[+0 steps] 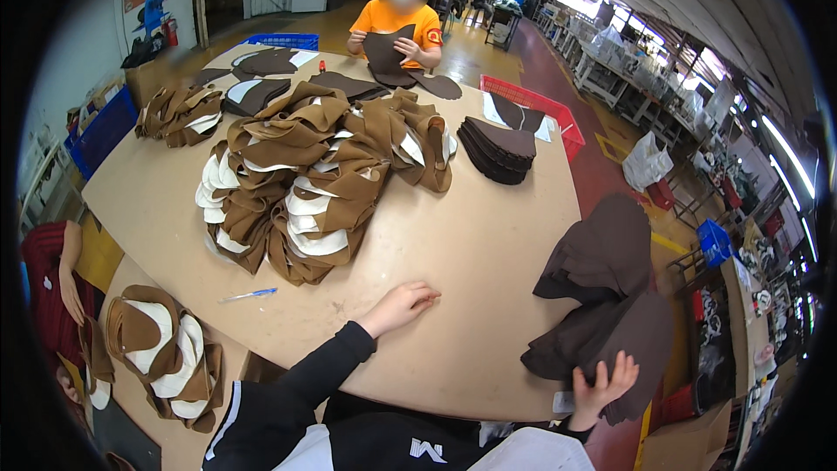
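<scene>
My right hand [603, 384] grips a stack of dark brown fabric pieces [606, 292] from below, holding it up past the right edge of the table [471, 244]. My left hand [403, 303] rests on the tan tabletop with fingers loosely curled and holds nothing. A blue pen [248, 295] lies on the table to its left. A big heap of light brown and white cut pieces [314, 179] fills the middle of the table.
A neat stack of dark pieces [499, 148] sits at the far right of the table. Across it a person in an orange shirt [397, 22] handles dark pieces. A red crate [540, 109], another brown pile [166, 358] and a person in red [48, 283] are nearby.
</scene>
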The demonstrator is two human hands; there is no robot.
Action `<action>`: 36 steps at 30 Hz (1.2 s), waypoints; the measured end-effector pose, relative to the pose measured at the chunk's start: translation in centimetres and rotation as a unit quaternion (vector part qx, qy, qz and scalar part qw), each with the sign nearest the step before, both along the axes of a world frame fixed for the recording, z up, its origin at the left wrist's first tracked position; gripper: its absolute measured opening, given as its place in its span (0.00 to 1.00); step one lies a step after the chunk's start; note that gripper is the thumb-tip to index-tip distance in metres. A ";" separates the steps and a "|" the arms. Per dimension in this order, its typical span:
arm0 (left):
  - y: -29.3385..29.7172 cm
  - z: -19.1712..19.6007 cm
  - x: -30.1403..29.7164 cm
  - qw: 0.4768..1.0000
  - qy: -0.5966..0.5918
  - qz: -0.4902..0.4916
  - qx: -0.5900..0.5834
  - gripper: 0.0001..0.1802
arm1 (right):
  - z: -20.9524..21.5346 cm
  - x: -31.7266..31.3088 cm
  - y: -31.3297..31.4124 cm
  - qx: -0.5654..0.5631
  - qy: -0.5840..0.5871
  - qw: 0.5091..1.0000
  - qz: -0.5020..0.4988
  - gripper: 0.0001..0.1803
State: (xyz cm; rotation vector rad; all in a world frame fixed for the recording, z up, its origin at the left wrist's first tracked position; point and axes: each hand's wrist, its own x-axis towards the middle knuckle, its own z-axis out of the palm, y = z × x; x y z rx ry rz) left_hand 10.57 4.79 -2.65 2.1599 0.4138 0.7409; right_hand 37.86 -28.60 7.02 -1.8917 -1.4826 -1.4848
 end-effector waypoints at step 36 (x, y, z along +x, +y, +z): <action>-13.6 6.8 -1.8 0.782 -0.394 -0.097 -0.473 0.52 | 4.3 -15.2 10.9 0.498 0.708 0.289 0.408 0.40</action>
